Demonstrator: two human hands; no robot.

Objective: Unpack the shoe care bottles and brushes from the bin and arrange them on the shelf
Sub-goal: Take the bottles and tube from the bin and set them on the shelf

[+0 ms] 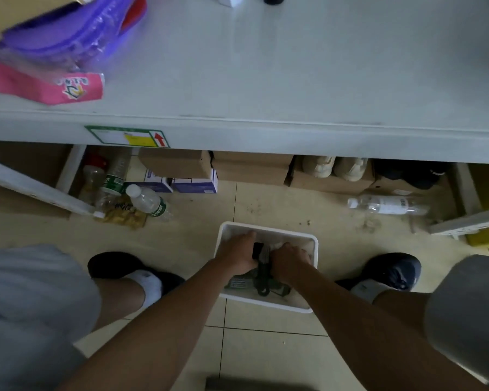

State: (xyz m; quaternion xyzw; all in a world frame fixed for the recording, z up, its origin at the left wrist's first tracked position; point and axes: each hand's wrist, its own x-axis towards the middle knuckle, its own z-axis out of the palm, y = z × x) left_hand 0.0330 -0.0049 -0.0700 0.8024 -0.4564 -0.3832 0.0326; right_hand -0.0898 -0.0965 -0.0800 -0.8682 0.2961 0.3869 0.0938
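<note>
Reaching into the bin [266, 226], left hand [238, 250] and right hand [290, 260] grip dark items [261, 279].

On my feed I see loose, plain grey shorts [26, 306] on both legs. Each foot wears a white ankle sock [151, 286] inside a low black shoe [110, 263], and the right shoe [393, 269] shows a dull bluish sheen on its toe. The forearms [181, 320], the left hand [237, 249] and the right hand [290, 259] are all bare.
</note>
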